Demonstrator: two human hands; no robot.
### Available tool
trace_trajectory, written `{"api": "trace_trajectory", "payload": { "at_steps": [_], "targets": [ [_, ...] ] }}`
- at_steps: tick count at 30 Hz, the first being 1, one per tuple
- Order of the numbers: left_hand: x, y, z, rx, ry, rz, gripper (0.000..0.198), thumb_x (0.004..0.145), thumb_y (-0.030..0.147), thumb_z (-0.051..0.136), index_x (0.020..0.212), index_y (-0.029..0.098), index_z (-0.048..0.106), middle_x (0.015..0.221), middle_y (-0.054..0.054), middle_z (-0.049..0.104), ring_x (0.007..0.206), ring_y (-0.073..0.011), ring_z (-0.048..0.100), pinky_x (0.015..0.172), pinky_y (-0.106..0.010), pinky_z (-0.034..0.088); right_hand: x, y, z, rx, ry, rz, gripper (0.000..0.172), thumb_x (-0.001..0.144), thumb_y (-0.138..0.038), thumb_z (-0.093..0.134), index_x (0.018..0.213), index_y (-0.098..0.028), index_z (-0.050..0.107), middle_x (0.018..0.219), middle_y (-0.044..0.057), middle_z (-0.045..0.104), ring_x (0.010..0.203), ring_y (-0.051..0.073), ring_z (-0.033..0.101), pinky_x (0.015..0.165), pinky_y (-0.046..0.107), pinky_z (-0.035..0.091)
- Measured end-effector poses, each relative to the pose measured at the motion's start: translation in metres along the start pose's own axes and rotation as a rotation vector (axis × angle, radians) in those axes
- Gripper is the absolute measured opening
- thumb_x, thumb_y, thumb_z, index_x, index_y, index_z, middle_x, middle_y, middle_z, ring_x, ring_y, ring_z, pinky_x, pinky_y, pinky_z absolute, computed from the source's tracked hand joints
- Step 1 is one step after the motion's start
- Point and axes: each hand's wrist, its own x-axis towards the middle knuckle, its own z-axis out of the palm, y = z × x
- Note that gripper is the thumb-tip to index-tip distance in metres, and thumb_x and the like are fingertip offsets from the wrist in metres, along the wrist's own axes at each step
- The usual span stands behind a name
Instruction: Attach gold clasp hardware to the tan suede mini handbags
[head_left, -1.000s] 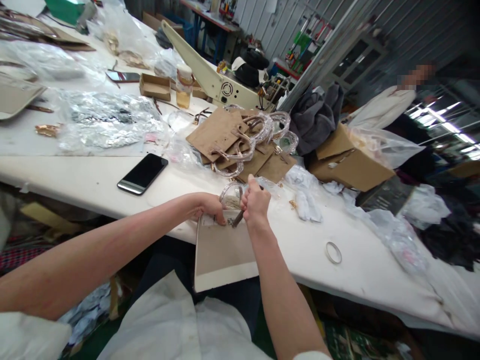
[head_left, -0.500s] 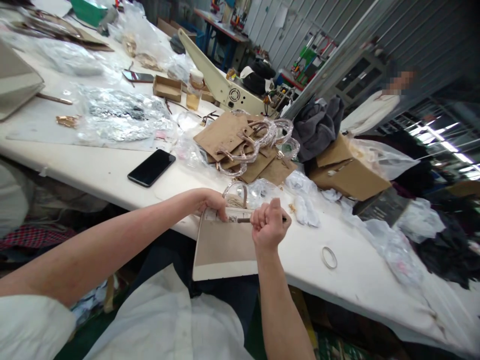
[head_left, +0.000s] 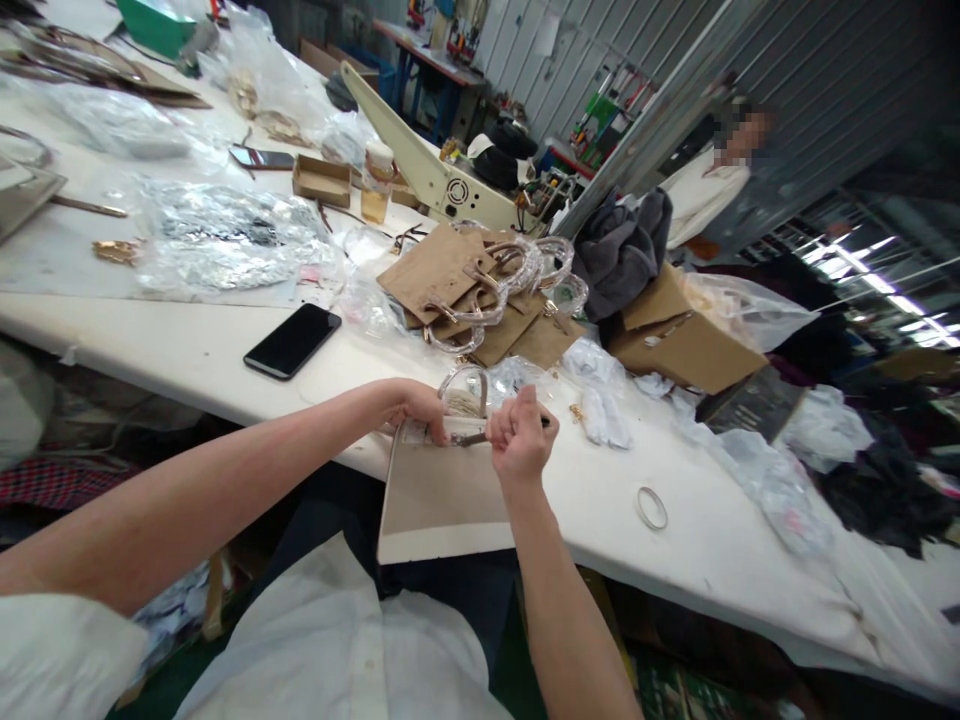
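A beige handbag leans against the table's front edge, over my lap, its plain side facing me. Its plastic-wrapped handle stands up behind the top edge. My left hand is closed on the bag's upper left edge, thumb and fingers pressing near the top. My right hand makes a fist around a slim dark-shafted tool; its kind is unclear. The shaft points left along the bag's top, its tip beside my left fingertips. What the tip touches is too small to tell.
Brown bag panels with wrapped handles lie piled beyond the bag. A black phone is at left, a tape ring at right. Plastic bags, a cup, and a cardboard box stand around. A person is behind.
The right hand and tool have shifted left, toward my left hand, and the shaft now tilts slightly. My left hand keeps its hold on the bag. The view has turned slightly.
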Motion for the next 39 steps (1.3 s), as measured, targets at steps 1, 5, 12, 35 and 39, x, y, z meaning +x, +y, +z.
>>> {"api": "trace_trajectory", "payload": {
  "at_steps": [1, 5, 12, 35, 39],
  "targets": [
    [0.0, 0.0, 0.0, 0.003, -0.015, 0.006, 0.046, 0.054, 0.023, 0.093, 0.097, 0.019, 0.077, 0.088, -0.01, 0.079, 0.081, -0.0322, 0.077, 0.06, -0.032, 0.063, 0.006, -0.003, -0.002, 0.0, -0.001, 0.022, 0.071, 0.097, -0.062, 0.077, 0.055, -0.022, 0.035, 0.046, -0.009, 0.029, 0.036, 0.007, 0.025, 0.037, 0.025, 0.02],
    [-0.001, 0.0, 0.002, -0.028, -0.013, 0.03, 0.044, 0.054, 0.021, 0.091, 0.095, 0.019, 0.077, 0.089, -0.01, 0.08, 0.08, -0.031, 0.077, 0.057, -0.029, 0.062, 0.026, -0.01, 0.001, -0.004, 0.008, 0.073, 0.075, 0.094, -0.069, 0.076, 0.056, -0.023, 0.032, 0.044, -0.01, 0.026, 0.034, 0.006, 0.023, 0.033, 0.023, 0.019],
    [-0.002, 0.0, 0.002, -0.067, -0.006, 0.013, 0.049, 0.053, 0.019, 0.093, 0.099, 0.019, 0.078, 0.092, -0.011, 0.08, 0.079, -0.0306, 0.076, 0.057, -0.029, 0.062, 0.031, -0.007, 0.015, -0.021, -0.034, 0.163, 0.075, 0.091, -0.067, 0.081, 0.054, -0.024, 0.033, 0.043, -0.01, 0.027, 0.033, 0.006, 0.024, 0.032, 0.023, 0.019],
    [0.007, -0.008, -0.005, -0.074, -0.062, 0.043, 0.042, 0.057, 0.017, 0.088, 0.097, 0.018, 0.075, 0.087, -0.006, 0.079, 0.077, -0.0273, 0.075, 0.06, -0.028, 0.061, -0.021, 0.017, -0.005, 0.041, -0.052, -0.175, 0.067, 0.107, -0.047, 0.069, 0.056, -0.02, 0.035, 0.048, -0.008, 0.028, 0.037, 0.006, 0.025, 0.04, 0.023, 0.023],
    [0.007, -0.006, -0.007, -0.065, -0.086, 0.007, 0.043, 0.058, 0.018, 0.088, 0.099, 0.018, 0.076, 0.087, -0.007, 0.079, 0.078, -0.0281, 0.076, 0.06, -0.028, 0.062, -0.025, 0.021, -0.013, 0.092, -0.012, -0.232, 0.067, 0.108, -0.047, 0.067, 0.057, -0.02, 0.033, 0.049, -0.009, 0.025, 0.036, 0.006, 0.023, 0.041, 0.022, 0.022]
  ]
}}
